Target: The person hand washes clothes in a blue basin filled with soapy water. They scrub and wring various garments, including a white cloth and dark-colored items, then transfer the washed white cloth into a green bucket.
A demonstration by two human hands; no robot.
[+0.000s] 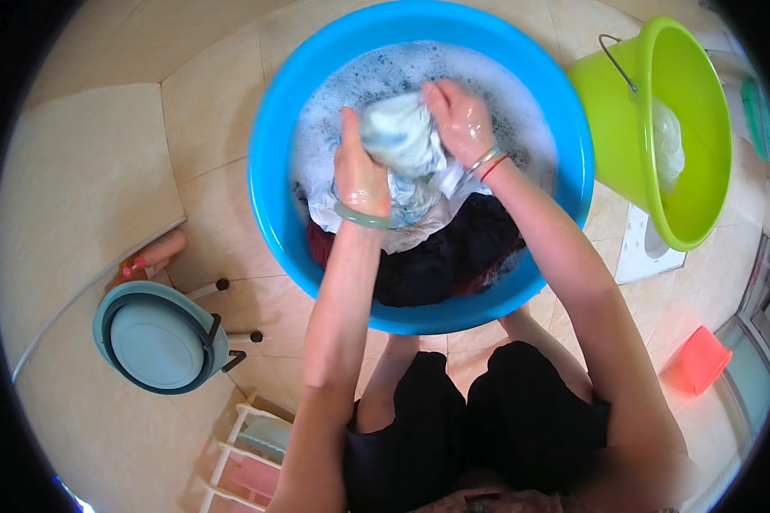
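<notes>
A wide blue basin (577,171) holds soapy, foamy water and soaked clothes. Over it, a wet white cloth garment with bluish patches (402,137) is stretched between my two hands, slightly blurred. My left hand (361,175), with a green bangle at its wrist, grips the garment's left side, thumb pointing up. My right hand (460,120) pinches its upper right edge; bracelets circle that wrist. Both hands are wet. Below the hands, white fabric trails down onto dark clothes (436,265) in the basin's near part, where some dark red cloth shows.
A lime-green bucket (607,128) with white material inside tilts at the right of the basin. A white floor fixture (650,248) lies below it. A red plastic container (701,359) stands at right. Left are a grey-blue basin (158,338) and a white rack (227,449).
</notes>
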